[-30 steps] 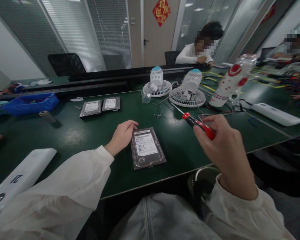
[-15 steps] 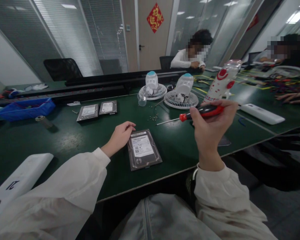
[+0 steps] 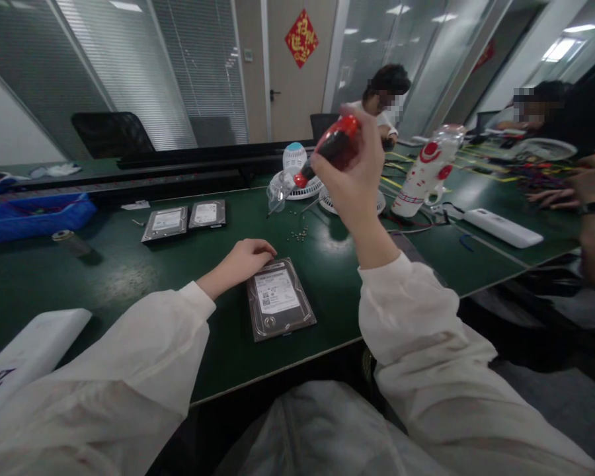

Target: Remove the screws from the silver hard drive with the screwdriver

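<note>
A hard drive (image 3: pixel 279 298) lies label up on the green table (image 3: pixel 129 271) near its front edge. My left hand (image 3: pixel 242 257) rests curled at the drive's upper left corner, touching it. My right hand (image 3: pixel 353 173) is raised above the table, fingers wrapped round the red and black handle of a screwdriver (image 3: pixel 322 158). The screwdriver's shaft points down and left toward a small clear cup (image 3: pixel 276 192). Several loose screws (image 3: pixel 297 234) lie on the table beyond the drive.
Two more hard drives (image 3: pixel 183 219) lie further back. Two small white fans (image 3: pixel 297 173), a red and white bottle (image 3: pixel 421 173), a white power strip (image 3: pixel 500 228), a blue bin (image 3: pixel 34 215) and a white box (image 3: pixel 24 354) stand around. Other people sit behind and to the right.
My right hand has lifted the screwdriver up and to the left, and the tip has swung from pointing left to pointing down. My left hand has stayed at the drive.
</note>
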